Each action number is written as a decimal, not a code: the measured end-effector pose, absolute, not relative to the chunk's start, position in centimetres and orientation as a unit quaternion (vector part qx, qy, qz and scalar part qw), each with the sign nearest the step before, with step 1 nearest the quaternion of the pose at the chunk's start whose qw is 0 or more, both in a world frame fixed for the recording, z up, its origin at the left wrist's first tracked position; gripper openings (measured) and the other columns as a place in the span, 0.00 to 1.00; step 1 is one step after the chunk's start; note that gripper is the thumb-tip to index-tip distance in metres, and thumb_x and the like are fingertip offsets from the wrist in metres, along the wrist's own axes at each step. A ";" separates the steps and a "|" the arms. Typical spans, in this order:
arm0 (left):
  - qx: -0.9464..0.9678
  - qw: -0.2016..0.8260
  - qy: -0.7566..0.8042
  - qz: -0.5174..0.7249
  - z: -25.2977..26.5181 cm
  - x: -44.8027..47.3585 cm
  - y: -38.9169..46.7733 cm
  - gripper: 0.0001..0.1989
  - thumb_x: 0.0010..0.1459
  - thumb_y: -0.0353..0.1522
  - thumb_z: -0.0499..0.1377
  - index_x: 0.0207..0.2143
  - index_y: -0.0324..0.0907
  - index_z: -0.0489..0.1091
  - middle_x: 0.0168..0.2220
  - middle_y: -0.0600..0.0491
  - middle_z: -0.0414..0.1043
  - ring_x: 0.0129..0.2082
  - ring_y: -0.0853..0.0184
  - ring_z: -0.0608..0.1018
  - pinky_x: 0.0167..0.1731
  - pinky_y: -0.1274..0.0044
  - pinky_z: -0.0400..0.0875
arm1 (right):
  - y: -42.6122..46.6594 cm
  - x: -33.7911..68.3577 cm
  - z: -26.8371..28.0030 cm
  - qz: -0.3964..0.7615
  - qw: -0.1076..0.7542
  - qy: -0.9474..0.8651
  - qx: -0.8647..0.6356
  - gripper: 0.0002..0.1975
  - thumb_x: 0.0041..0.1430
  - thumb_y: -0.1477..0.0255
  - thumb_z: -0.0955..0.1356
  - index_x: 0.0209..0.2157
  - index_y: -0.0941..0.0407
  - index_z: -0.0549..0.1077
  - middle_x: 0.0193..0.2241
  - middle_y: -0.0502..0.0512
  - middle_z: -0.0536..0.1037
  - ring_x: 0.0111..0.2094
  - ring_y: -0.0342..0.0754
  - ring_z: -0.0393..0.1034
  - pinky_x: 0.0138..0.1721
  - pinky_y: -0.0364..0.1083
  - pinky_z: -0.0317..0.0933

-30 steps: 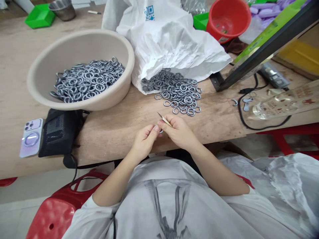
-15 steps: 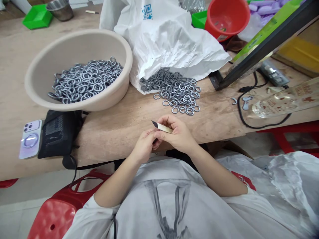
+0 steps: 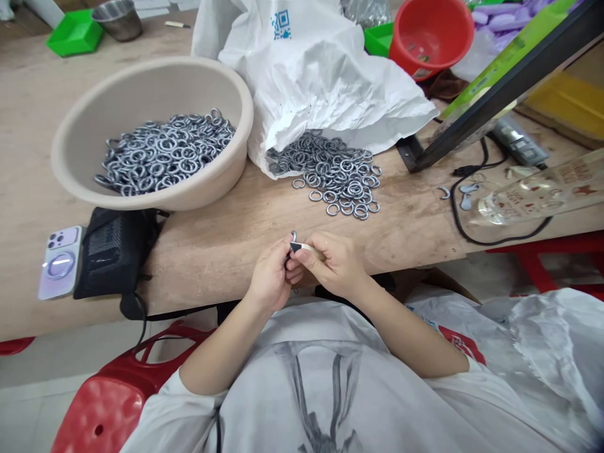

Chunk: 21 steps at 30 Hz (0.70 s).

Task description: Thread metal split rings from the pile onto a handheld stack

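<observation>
My left hand (image 3: 272, 272) is closed on a grey ring (image 3: 294, 237), whose upper part shows above the fingertips. In my right hand (image 3: 336, 262) is a small knife (image 3: 297, 247) with a dark slanted blade and a pale handle. Its blade lies against or very close to the ring, between the two hands. Beyond the hands, a heap of grey rings (image 3: 346, 182) spills from the mouth of a white sack (image 3: 321, 82). More of the same rings fill the bottom of a large beige basin (image 3: 245, 116) on the left.
A purple phone (image 3: 60, 261) and a black pouch (image 3: 116, 251) lie at the left front. To the right stand a dark metal bar (image 3: 500, 85), a looped black cable (image 3: 500, 241) and a clear printed bottle (image 3: 542, 195). A red bowl (image 3: 434, 31) sits at the back.
My right hand has turned, bringing the knife blade down to the ring. The left hand has rolled upward, so the ring now shows between its fingers.
</observation>
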<state>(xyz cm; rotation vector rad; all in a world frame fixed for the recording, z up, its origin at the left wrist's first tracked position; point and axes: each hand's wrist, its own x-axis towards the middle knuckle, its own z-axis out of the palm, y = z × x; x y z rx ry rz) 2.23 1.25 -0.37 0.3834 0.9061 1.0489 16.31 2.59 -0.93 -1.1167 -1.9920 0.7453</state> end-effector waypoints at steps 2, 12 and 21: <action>0.193 0.750 0.414 0.479 -0.3 2.3 1.1 0.19 0.55 0.38 0.62 0.21 0.41 0.57 0.16 0.62 0.50 0.14 0.78 0.53 0.15 0.84 0.48 | 2.9 16.4 -1.0 0.292 0.356 -0.773 -0.437 0.22 0.68 0.57 0.62 0.26 0.56 0.70 0.23 0.50 0.70 0.26 0.43 0.65 0.29 0.43 0.53; 0.264 0.743 0.408 0.459 0.4 2.4 0.7 0.19 0.55 0.40 0.63 0.21 0.41 0.60 0.16 0.62 0.51 0.14 0.78 0.53 0.15 0.83 0.50 | 3.8 16.9 -1.0 0.431 0.399 -0.673 -0.449 0.17 0.61 0.55 0.67 0.37 0.56 0.73 0.27 0.48 0.72 0.28 0.43 0.66 0.31 0.43 0.57; 0.256 0.759 0.413 0.434 -0.2 1.8 0.8 0.18 0.54 0.42 0.63 0.22 0.39 0.64 0.17 0.60 0.58 0.15 0.78 0.58 0.16 0.82 0.53 | 9.1 17.1 -1.3 0.269 0.269 -0.727 -0.572 0.11 0.63 0.63 0.66 0.35 0.56 0.76 0.29 0.53 0.76 0.32 0.49 0.69 0.34 0.46 0.58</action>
